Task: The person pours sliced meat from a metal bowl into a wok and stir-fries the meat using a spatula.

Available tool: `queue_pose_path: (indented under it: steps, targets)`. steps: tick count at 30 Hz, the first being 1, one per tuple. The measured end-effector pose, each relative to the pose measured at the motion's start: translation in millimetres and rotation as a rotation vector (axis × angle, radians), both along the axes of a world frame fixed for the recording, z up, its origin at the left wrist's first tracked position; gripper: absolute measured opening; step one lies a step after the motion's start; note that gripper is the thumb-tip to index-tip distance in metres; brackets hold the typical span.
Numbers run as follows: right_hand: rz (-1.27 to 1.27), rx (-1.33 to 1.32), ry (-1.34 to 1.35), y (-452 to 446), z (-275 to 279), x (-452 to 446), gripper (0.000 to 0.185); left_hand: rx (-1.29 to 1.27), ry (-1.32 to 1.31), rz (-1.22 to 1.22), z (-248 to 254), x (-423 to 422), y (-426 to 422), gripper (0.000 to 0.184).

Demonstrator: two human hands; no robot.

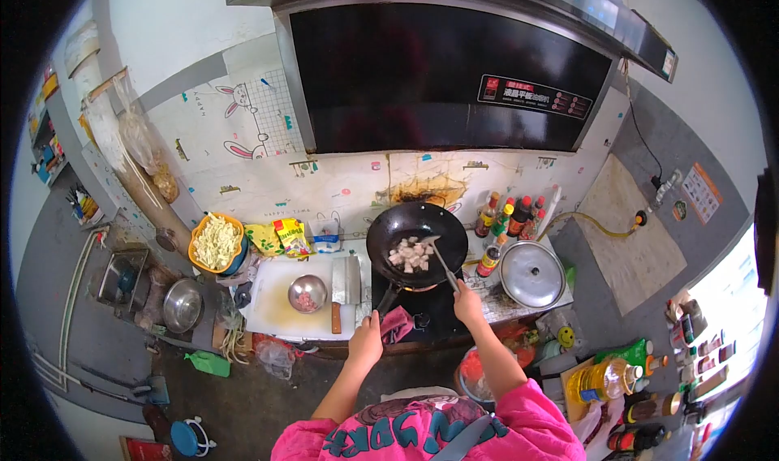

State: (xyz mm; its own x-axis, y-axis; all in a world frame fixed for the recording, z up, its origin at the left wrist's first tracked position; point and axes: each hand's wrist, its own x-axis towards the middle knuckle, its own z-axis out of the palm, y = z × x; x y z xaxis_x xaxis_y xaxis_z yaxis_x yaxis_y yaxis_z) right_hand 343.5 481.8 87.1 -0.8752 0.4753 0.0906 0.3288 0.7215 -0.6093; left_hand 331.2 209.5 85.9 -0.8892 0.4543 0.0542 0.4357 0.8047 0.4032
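My left hand (365,344) is closed around the handle (389,300) of a black wok (391,227) on the stove (430,308). Pale diced meat (411,255) lies in the bottom of the wok. With my right hand (466,302) I grip a metal spatula (443,258), its blade touching or close beside the meat's right edge. A pink cloth (397,325) lies by the stove's front edge, just right of my left hand. Left of the stove, a cleaver (346,281) and a metal bowl (307,287) with some pinkish meat rest on a white cutting board (269,299).
Sauce bottles (505,217) and a lidded pot (532,274) stand right of the stove. An orange basket of shredded vegetable (216,242) and food packets (292,237) sit at the left. The range hood (446,75) hangs overhead. An oil jug (602,381) stands at lower right.
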Motion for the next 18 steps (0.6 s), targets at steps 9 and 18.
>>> queue_pose_path:
  steps: [9, 18]
  targets:
    - [0.007, 0.006, 0.001, 2, 22, 25, 0.037, -0.028, -0.023, 0.008, 5, 0, 3, 0.054]
    - [0.006, -0.108, 0.058, -4, 18, 25, 0.037, 0.009, -0.023, -0.002, 0, -1, 0, 0.053]
